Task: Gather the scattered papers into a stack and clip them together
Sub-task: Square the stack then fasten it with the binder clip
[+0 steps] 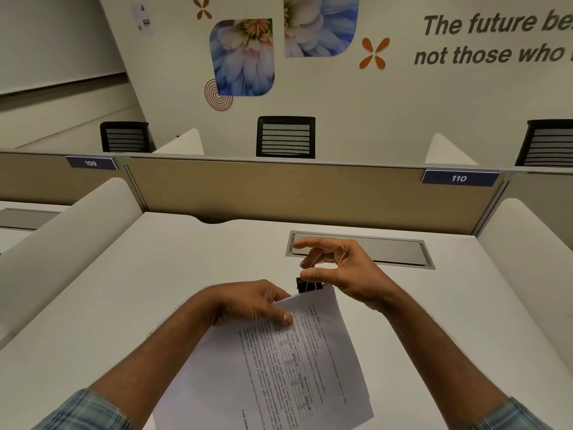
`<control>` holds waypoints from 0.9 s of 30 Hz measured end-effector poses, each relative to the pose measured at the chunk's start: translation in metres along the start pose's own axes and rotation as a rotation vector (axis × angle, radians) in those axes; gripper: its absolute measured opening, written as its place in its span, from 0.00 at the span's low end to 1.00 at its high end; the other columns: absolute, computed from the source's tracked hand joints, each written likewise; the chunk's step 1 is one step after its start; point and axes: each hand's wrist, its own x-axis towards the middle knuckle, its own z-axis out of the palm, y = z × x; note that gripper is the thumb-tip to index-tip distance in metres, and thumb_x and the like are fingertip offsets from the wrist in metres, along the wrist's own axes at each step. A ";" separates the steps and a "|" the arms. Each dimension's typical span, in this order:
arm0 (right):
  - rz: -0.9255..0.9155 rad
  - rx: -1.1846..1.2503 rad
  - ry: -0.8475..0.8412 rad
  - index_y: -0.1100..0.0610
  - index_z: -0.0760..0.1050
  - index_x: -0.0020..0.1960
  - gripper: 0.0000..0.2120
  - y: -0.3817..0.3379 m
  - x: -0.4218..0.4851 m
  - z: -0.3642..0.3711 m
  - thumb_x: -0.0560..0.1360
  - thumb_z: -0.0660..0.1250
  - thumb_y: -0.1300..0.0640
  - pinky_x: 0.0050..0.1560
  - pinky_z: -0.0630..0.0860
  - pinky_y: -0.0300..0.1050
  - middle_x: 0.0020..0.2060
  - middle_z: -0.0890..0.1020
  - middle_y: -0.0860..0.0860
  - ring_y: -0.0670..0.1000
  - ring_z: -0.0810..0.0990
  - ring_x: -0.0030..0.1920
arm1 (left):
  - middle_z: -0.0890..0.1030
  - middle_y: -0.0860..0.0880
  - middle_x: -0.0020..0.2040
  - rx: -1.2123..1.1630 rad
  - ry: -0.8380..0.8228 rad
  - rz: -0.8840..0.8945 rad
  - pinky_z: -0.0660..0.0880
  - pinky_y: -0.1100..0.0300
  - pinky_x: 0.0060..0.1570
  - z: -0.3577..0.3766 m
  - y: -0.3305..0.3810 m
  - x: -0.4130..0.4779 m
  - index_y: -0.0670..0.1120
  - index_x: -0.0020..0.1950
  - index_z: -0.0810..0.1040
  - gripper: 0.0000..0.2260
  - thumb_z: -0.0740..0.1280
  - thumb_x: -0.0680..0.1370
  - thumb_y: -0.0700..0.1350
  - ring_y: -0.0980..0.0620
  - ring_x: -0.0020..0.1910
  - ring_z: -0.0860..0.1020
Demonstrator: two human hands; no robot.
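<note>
**Head view.** The stack of white printed paper sheets (279,367) is held over the white laminate desk (155,290). Its top edge points away from you, toward the grey rectangular cable hatch (400,251). The small black metal binder clip (309,286) sits on the stack's far top edge and, as far as can be seen, is seated over the sheets.

Your left hand (248,302) grasps the stack at its upper left edge, with the thumb (286,318) flat on the top page and the fingers curled beneath. Your right hand (344,268) is at the clip. Its thumb and one bent finger pinch together directly above the clip, apparently on a wire lever, though the wire is too thin to confirm. The index finger is extended and free.

**Handling.**
- **Stack:** Judge it light and limp. Unsupported corners will droop, and loose sheets slide on one another until the clip bites. Take hold near the clipped edge, thumb above and fingers below, so the edges stay flush.
- **Clip:** It is likely stiff and strongly sprung. Work it only by its wire levers, squeezing both to open it and folding them flat to finish. Smooth levers can slip from your fingertips and snap back, so keep skin clear of the mouth.
</note>
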 end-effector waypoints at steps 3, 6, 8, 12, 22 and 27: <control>0.025 -0.023 -0.041 0.44 0.82 0.61 0.18 0.000 0.000 0.001 0.72 0.77 0.54 0.64 0.74 0.54 0.47 0.88 0.47 0.46 0.85 0.55 | 0.87 0.44 0.59 0.002 -0.005 0.004 0.84 0.49 0.55 0.000 0.001 -0.001 0.49 0.66 0.81 0.15 0.69 0.81 0.51 0.45 0.50 0.87; 0.031 -0.036 -0.055 0.45 0.82 0.61 0.18 0.000 0.001 0.002 0.72 0.77 0.54 0.65 0.74 0.57 0.47 0.88 0.48 0.46 0.85 0.54 | 0.86 0.43 0.60 0.000 -0.011 0.017 0.84 0.51 0.54 0.000 0.003 -0.002 0.50 0.65 0.81 0.13 0.69 0.81 0.50 0.45 0.51 0.86; 0.033 -0.038 -0.064 0.46 0.83 0.60 0.17 0.000 0.001 0.001 0.72 0.77 0.54 0.64 0.74 0.55 0.46 0.88 0.48 0.45 0.85 0.53 | 0.86 0.43 0.60 -0.004 -0.011 0.025 0.83 0.50 0.55 -0.001 0.003 -0.002 0.49 0.66 0.81 0.14 0.69 0.81 0.50 0.44 0.51 0.86; 0.036 -0.055 -0.095 0.46 0.84 0.58 0.14 0.001 -0.001 0.001 0.73 0.77 0.54 0.59 0.72 0.48 0.45 0.88 0.49 0.43 0.85 0.53 | 0.86 0.43 0.61 -0.001 -0.002 0.036 0.82 0.46 0.58 -0.002 0.002 -0.002 0.47 0.67 0.81 0.16 0.70 0.80 0.50 0.38 0.56 0.85; 0.084 -0.074 -0.130 0.40 0.84 0.52 0.10 0.004 0.001 -0.006 0.73 0.77 0.51 0.52 0.75 0.42 0.49 0.87 0.46 0.44 0.84 0.54 | 0.86 0.44 0.59 -0.019 0.015 0.040 0.83 0.46 0.58 0.002 0.004 0.000 0.48 0.67 0.81 0.17 0.70 0.80 0.52 0.38 0.55 0.85; 0.100 -0.078 -0.172 0.45 0.84 0.56 0.12 0.008 0.002 -0.008 0.73 0.76 0.50 0.56 0.78 0.46 0.56 0.85 0.47 0.47 0.82 0.59 | 0.87 0.45 0.59 -0.031 0.036 0.037 0.83 0.47 0.57 0.003 0.006 0.000 0.48 0.67 0.81 0.17 0.70 0.80 0.52 0.38 0.55 0.86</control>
